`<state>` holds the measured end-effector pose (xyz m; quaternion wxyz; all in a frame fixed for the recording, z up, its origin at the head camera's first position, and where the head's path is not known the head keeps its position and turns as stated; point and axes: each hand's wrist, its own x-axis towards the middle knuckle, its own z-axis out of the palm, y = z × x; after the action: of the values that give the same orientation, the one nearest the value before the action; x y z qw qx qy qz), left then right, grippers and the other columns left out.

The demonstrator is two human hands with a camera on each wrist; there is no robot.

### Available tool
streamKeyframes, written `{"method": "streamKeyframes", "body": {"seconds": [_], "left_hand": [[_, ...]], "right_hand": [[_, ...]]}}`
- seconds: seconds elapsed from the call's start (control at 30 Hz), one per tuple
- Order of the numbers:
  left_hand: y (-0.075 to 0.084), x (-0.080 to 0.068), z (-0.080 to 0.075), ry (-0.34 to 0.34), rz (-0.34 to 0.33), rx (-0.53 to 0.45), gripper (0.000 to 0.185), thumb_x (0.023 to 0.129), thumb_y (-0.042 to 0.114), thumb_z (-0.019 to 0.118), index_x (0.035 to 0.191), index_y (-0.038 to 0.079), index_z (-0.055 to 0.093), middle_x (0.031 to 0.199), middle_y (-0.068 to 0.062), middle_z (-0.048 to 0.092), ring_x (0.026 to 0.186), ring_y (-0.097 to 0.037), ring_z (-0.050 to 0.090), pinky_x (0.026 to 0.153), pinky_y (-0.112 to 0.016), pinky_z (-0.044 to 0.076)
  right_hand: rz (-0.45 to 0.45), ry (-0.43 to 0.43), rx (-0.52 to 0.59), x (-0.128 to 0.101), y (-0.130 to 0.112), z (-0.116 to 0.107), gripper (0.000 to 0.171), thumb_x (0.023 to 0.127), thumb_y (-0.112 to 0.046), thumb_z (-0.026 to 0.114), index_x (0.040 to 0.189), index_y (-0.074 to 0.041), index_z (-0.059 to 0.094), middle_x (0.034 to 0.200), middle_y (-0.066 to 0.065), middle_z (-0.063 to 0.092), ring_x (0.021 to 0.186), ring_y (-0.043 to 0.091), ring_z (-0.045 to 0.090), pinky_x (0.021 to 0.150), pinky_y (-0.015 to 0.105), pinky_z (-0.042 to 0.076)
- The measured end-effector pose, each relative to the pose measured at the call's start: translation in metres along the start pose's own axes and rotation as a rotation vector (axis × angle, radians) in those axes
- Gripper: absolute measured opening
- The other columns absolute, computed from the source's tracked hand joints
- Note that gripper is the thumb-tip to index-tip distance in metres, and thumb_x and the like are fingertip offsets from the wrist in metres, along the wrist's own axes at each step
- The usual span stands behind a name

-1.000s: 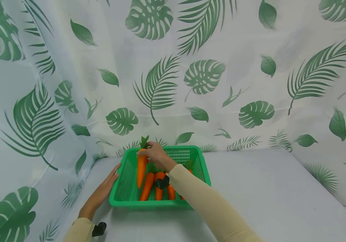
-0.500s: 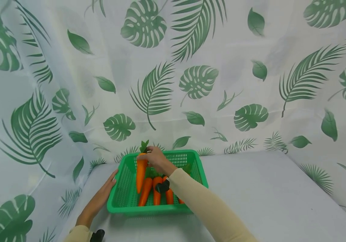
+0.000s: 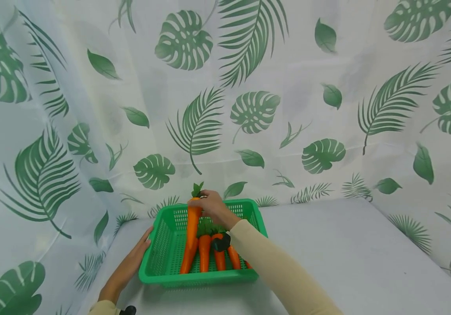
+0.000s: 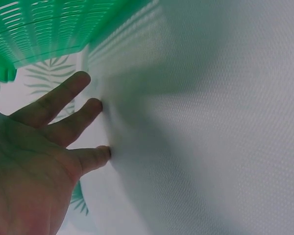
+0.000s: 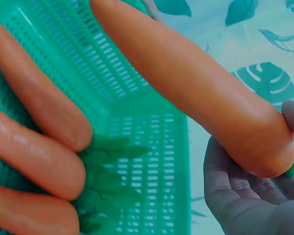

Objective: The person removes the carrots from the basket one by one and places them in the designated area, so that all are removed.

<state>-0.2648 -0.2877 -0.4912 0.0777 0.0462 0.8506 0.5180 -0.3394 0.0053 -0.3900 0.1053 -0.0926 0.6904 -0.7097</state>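
A green plastic basket [image 3: 162, 267] sits on the white-covered table and holds several orange toy carrots [image 3: 204, 256]. My right hand [image 3: 211, 205] pinches the leafy top end of one carrot [image 3: 191, 238], which hangs point down over the basket's left half; the right wrist view shows the fingers [image 5: 245, 193] curled round that carrot [image 5: 196, 88] above the basket floor [image 5: 147, 161]. My left hand [image 3: 131, 262] lies flat with straight fingers against the basket's left wall; its fingers [image 4: 59, 105] rest on the cloth beside the basket [image 4: 44, 29].
Leaf-printed white cloth [image 3: 328, 109] hangs behind and at both sides as a backdrop. The cloth-covered table [image 3: 347, 253] stretches to the right of the basket.
The right hand has carried the held carrot slightly rightward, closer to the other carrots. The left hand stays at the basket's left wall. The head camera has tilted up a little.
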Motion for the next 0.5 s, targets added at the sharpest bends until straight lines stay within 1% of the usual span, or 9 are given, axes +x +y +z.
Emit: {"method": "streamKeyframes", "body": {"seconds": [0.1, 0.27, 0.5], "left_hand": [[-0.001, 0.000, 0.001, -0.005, -0.004, 0.001, 0.071, 0.116, 0.057, 0.028, 0.175, 0.022, 0.008, 0.179, -0.017, 0.002, 0.161, -0.045, -0.002, 0.123, -0.072, 0.002], [0.000, -0.001, 0.000, -0.012, -0.012, 0.002, 0.071, 0.116, 0.057, 0.029, 0.175, 0.023, 0.007, 0.179, -0.017, 0.001, 0.161, -0.046, -0.003, 0.122, -0.074, 0.002], [0.005, -0.003, 0.001, -0.019, -0.011, 0.013, 0.071, 0.116, 0.058, 0.026, 0.175, 0.024, 0.005, 0.179, -0.016, -0.001, 0.161, -0.045, -0.004, 0.122, -0.073, 0.001]], "right_hand": [[-0.004, 0.008, -0.016, -0.004, -0.005, -0.008, 0.067, 0.099, -0.013, 0.077, 0.155, 0.009, 0.047, 0.138, 0.026, 0.061, 0.117, 0.038, 0.067, 0.100, 0.053, 0.058], [0.019, 0.018, -0.009, -0.009, -0.011, -0.024, 0.076, 0.100, -0.016, 0.077, 0.160, 0.008, 0.037, 0.147, 0.028, 0.055, 0.123, 0.040, 0.064, 0.104, 0.053, 0.055], [0.008, 0.051, -0.027, -0.014, -0.016, -0.050, 0.076, 0.101, -0.016, 0.075, 0.161, 0.009, 0.035, 0.148, 0.030, 0.054, 0.122, 0.040, 0.065, 0.102, 0.051, 0.057]]}}
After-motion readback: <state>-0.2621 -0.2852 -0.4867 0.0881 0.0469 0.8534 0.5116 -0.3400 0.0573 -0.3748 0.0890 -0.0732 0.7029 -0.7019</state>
